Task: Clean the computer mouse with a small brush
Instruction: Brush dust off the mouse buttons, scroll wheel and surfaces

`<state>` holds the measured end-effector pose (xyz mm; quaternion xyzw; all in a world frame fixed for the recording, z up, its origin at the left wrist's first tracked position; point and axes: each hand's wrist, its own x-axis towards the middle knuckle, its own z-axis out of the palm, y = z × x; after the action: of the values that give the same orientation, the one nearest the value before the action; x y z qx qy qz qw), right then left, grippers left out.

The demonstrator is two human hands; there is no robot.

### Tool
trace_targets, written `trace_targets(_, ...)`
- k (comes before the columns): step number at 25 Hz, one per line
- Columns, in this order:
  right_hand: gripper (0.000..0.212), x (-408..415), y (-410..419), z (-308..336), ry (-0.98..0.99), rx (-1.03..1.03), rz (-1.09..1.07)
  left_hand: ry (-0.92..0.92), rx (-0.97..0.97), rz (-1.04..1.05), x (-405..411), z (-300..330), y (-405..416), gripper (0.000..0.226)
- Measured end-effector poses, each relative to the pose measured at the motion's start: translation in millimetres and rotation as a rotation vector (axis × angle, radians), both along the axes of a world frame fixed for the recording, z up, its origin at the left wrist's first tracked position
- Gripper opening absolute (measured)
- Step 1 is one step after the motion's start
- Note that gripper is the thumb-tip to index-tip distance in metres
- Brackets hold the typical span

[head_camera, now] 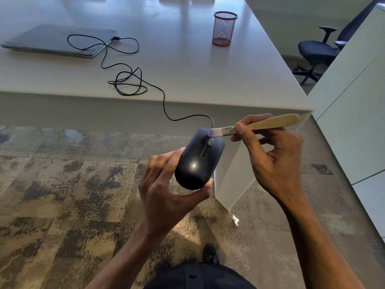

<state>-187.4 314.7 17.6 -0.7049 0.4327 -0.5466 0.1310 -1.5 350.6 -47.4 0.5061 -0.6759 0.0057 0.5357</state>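
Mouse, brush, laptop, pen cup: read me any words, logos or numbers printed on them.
None can be read.
Mouse: plain black top, no marking visible.
Brush: bare wooden handle.
Laptop: closed lid, no logo discernible.
Pen cup: plain red mesh.

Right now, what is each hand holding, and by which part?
The left hand grips the black mouse by its sides and rear end. The right hand pinches the brush on its wooden handle, just behind the ferrule.
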Motion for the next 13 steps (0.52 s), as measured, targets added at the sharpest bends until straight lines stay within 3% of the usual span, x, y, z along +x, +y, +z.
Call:
trace_targets(4,0.010,-7.7,-0.5,5.9,0.088,0.060,0.051,-0.011,-0.003,0.006,0.7,-1.6,1.4,0.066)
trace_targets(13,0.010,-6.6,0.5,8.7,0.045,0.073,0.089,-0.008,0.002,0.010,2.2,-2.4,1.0,0.067)
